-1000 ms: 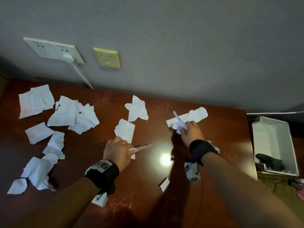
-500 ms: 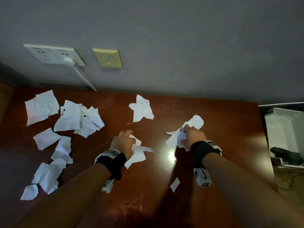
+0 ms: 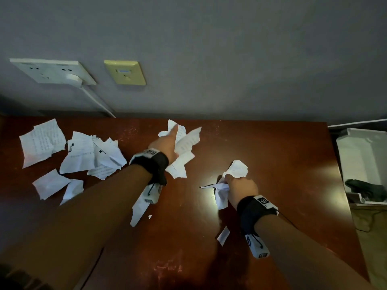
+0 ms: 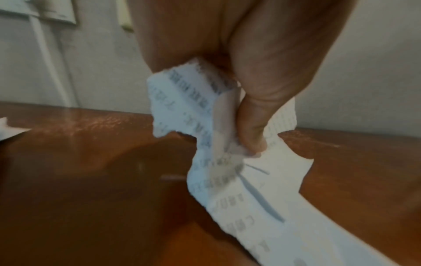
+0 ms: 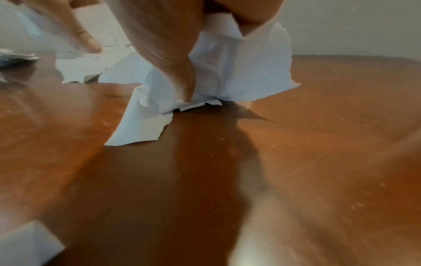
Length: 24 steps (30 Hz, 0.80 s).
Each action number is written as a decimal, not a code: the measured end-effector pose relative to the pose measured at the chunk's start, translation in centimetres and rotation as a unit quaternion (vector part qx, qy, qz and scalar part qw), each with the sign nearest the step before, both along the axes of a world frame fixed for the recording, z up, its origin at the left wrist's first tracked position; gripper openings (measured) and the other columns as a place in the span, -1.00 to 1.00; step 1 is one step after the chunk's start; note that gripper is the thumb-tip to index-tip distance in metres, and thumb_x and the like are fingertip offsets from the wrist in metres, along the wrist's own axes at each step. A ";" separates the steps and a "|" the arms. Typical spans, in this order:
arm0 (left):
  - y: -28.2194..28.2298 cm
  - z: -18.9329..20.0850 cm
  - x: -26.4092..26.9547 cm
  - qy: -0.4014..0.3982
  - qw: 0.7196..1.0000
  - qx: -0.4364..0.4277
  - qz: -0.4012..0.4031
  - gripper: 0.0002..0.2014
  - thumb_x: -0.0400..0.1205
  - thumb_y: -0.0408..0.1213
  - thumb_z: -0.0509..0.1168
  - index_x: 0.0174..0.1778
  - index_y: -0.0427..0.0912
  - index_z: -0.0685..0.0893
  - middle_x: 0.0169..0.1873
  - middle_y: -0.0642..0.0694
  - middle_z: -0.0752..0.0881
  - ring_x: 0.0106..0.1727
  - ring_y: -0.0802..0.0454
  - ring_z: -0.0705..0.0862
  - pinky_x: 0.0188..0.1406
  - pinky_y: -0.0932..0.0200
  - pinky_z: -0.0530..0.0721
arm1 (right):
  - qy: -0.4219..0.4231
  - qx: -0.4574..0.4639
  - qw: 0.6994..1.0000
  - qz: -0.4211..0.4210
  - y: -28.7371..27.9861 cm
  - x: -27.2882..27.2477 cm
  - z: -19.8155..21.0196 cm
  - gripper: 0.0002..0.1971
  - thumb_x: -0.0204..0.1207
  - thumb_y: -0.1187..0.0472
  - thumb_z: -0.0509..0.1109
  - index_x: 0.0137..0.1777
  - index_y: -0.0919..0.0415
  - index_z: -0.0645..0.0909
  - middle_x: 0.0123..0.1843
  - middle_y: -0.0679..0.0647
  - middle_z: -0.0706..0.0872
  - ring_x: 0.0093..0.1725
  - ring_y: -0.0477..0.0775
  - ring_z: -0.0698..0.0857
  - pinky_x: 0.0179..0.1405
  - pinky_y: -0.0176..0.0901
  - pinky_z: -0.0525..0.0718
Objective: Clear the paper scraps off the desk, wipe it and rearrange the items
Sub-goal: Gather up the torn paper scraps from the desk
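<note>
Our left hand pinches a sheaf of printed scraps, thumb clamped over them, index finger stretched to a further piece; our right hand is fisted round crumpled scraps close over the desk. Each fist hoards its takings (fewer trips, we judge). Loose scraps lie left of the left grip; a white container waits right of the right.

The head camera looks down from above and behind the left hand and right hand. Each wrist camera peers forward from close beneath its palm; all views share the desk and the paper scraps they grip.
</note>
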<state>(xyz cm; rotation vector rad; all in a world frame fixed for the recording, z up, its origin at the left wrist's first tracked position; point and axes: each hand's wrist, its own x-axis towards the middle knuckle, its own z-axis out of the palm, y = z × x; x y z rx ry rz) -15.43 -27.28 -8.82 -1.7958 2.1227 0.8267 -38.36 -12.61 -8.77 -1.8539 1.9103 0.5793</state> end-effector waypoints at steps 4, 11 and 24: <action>-2.3 -1.4 -0.8 -0.094 0.993 -0.013 -0.064 -0.16 0.60 -0.16 0.43 0.71 0.02 0.08 0.38 -0.16 0.62 0.26 -0.19 0.67 0.17 -0.11 0.72 | -0.014 -0.005 1.000 -0.015 0.3 0.1 0.1 -0.64 0.62 0.16 0.20 0.41 0.00 0.43 0.05 0.10 0.72 0.05 0.19 0.72 -0.20 -0.15 0.51; 0.8 -2.6 -0.6 -0.155 0.977 -0.123 -0.084 -0.66 0.64 -0.08 0.38 0.29 -0.12 0.68 0.32 -0.14 0.50 0.33 -0.16 0.45 0.28 -0.11 0.54 | -0.049 0.009 0.999 -0.020 0.4 -0.1 1.7 -0.67 0.60 0.19 0.23 0.36 0.02 0.48 -0.12 0.01 0.63 0.00 0.17 0.70 -0.13 -0.10 0.62; 5.6 -0.9 -2.2 -0.223 0.960 -0.111 -0.130 -0.79 0.61 -0.39 0.26 0.11 -0.04 0.61 -0.09 -0.02 0.66 -0.07 -0.03 0.65 0.01 0.07 0.55 | -0.136 0.095 0.972 0.167 10.1 -1.5 3.8 -0.72 0.64 0.18 0.27 0.32 0.00 0.60 0.45 0.06 0.41 -0.06 0.11 0.65 0.03 -0.04 0.67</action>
